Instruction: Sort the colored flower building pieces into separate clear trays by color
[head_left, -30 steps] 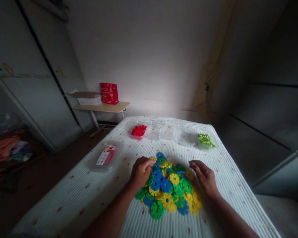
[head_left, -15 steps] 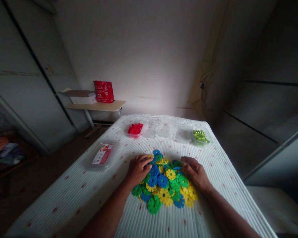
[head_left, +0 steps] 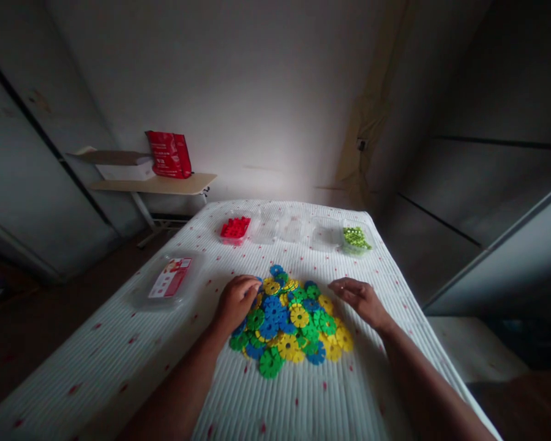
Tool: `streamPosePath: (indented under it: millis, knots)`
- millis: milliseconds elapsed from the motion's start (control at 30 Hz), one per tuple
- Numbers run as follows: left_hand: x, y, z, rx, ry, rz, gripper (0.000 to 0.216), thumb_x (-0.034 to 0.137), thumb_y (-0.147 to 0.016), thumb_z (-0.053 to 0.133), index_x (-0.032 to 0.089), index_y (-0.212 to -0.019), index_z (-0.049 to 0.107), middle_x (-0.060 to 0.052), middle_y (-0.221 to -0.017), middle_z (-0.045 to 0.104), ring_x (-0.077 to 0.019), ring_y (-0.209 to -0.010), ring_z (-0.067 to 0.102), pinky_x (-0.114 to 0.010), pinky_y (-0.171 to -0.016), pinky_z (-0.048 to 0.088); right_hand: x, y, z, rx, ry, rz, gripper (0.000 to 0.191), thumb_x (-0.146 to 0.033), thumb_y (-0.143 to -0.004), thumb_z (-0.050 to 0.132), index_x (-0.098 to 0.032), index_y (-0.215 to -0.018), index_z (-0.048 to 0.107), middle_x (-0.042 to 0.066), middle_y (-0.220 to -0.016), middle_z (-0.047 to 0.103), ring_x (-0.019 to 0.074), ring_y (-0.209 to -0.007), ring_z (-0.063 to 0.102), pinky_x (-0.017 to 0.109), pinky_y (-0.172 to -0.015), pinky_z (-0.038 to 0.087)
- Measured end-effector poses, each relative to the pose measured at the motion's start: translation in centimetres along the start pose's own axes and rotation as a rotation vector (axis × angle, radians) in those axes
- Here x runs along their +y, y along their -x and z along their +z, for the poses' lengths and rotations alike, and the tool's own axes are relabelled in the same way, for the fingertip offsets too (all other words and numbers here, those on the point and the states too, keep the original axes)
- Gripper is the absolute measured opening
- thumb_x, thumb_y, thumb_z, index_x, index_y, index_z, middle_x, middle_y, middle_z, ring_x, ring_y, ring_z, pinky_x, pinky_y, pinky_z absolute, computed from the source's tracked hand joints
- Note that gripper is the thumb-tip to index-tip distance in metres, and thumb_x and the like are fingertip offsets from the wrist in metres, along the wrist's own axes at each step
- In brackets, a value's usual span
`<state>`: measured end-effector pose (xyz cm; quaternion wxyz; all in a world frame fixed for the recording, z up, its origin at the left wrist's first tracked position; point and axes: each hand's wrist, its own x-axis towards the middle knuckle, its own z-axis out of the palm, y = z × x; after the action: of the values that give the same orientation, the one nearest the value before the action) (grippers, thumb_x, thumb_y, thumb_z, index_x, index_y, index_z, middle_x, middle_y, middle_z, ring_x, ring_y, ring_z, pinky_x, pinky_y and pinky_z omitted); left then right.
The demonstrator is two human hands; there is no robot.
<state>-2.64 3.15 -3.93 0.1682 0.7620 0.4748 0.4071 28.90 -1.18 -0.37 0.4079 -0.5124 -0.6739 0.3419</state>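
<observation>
A heap of plastic snowflake discs [head_left: 289, 324] in blue, green and yellow lies spread on the bed-like surface. At its upper left edge rests my left hand [head_left: 236, 301], cupped with loosely bent fingers, thumb apart, touching or nearly touching the outer discs. Just right of the heap is my right hand [head_left: 360, 300]. Its fingers are loosely stretched toward the discs, with a small gap and nothing visible in them.
Behind the heap stand a clear tub of red pieces [head_left: 236, 229], several clear containers [head_left: 290, 226] and a tub of light green pieces [head_left: 356, 237]. A labelled clear box [head_left: 172, 278] lies left. A side table [head_left: 165, 185] holds a red bag [head_left: 169, 154] and a white box [head_left: 125, 170].
My left hand has drawn back left off the top of the discs. My right hand has moved away from the heap's right side. The view has shifted slightly.
</observation>
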Motion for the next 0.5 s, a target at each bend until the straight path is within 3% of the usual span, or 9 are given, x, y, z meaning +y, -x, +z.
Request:
streamPosePath:
  millis: [133,267,367,500]
  knots:
    - [-0.8,0.0,-0.2,0.072,-0.067,-0.058,0.026,0.027,-0.082,0.043,0.019,-0.086,0.067,-0.005,-0.089,0.069,-0.0174,-0.087,0.061,-0.030,-0.083,0.047,0.0,1.3,-2.1,-0.165,-0.002,0.082,0.031,-0.045,-0.072,0.061,-0.017,-0.084,0.066,0.008,-0.085,0.066,0.0195,-0.077,0.061,0.033,-0.071,0.050]
    - [-1.1,0.0,-0.2,0.076,-0.084,-0.073,0.027,0.028,-0.083,0.042,0.019,-0.087,0.066,-0.005,-0.089,0.069,-0.0171,-0.086,0.062,-0.028,-0.081,0.048,0.2,3.7,-2.1,-0.366,-0.104,0.222,0.042,-0.043,-0.068,0.065,-0.019,-0.102,0.063,0.006,-0.090,0.064,0.0158,-0.068,0.060,0.028,-0.059,0.050]
    - [-1.2,0.0,-0.1,0.078,-0.073,-0.080,0.028,0.030,-0.083,0.042,0.017,-0.087,0.066,-0.005,-0.089,0.069,-0.0171,-0.085,0.063,-0.028,-0.080,0.048,0.3,4.6,-1.2,-0.335,-0.064,0.237,0.042,-0.040,-0.066,0.066,-0.023,-0.104,0.061,0.004,-0.093,0.062,0.0136,-0.068,0.057,0.025,-0.057,0.047]
    - [-1.2,0.0,0.0,0.089,-0.041,-0.129,0.028,0.032,-0.082,0.043,0.017,-0.085,0.066,-0.005,-0.087,0.070,-0.0170,-0.083,0.064,-0.026,-0.077,0.049,0.1,4.2,-0.4,-0.271,0.212,0.073,0.031,-0.030,-0.058,0.073,-0.022,-0.087,0.066,0.000,-0.078,0.059,0.0129,-0.066,0.051,0.021,-0.057,0.042]
